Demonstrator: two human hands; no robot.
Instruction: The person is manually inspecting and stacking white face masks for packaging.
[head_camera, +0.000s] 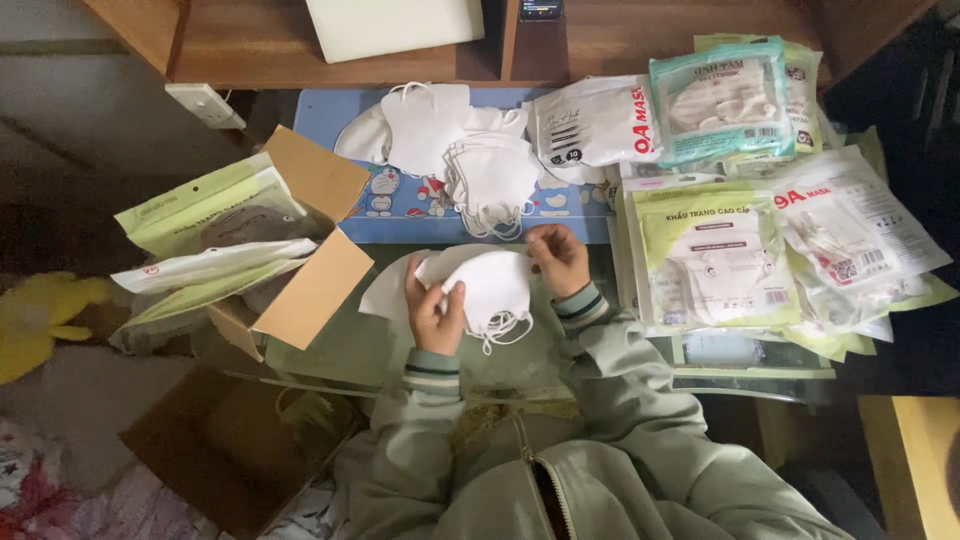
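Two hands, left hand (437, 318) and right hand (560, 258), grip white face masks (490, 285) over a cluttered glass worktop (400, 350); packaged masks (715, 255) lie right, an open cardboard box (300, 250) left, wooden shelf (250, 40) above.

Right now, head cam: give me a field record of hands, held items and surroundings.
left hand: grips a small stack of white face masks
right hand: pinches the stack's top edge
loose masks: white pile beyond the hands, on a blue cartoon mat
packets: sealed mask packs heaped to the person's right
cardboard box: open, to the left, holding green-and-white packets
sleeves: pale green jacket, striped cuffs
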